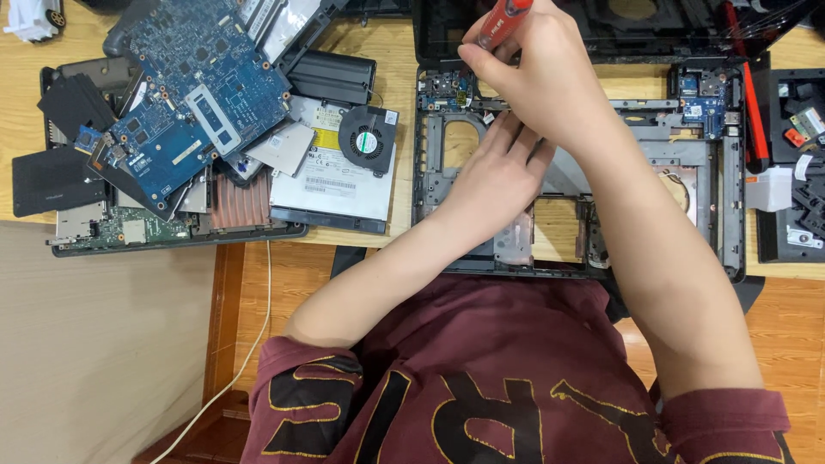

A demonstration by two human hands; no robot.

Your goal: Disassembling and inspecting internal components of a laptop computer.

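Wooden desk (369,34) carries a stripped laptop chassis (730,232). Your right hand (537,73) has its grip closed around a red-handled screwdriver (503,19) at the chassis's upper-left corner; your left hand (498,167), fingers flat, steadies the frame. Judged step: fastener removal. Keep the tip seated squarely.

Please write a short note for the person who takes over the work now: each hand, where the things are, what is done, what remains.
Right hand: grips the red-handled screwdriver at the top left corner of the stripped grey laptop chassis.
Left hand: flat on the chassis, steadying it.
Done: blue circuit board, black fan and silver optical drive lie piled at left.
Left: small blue boards in the chassis top corners.
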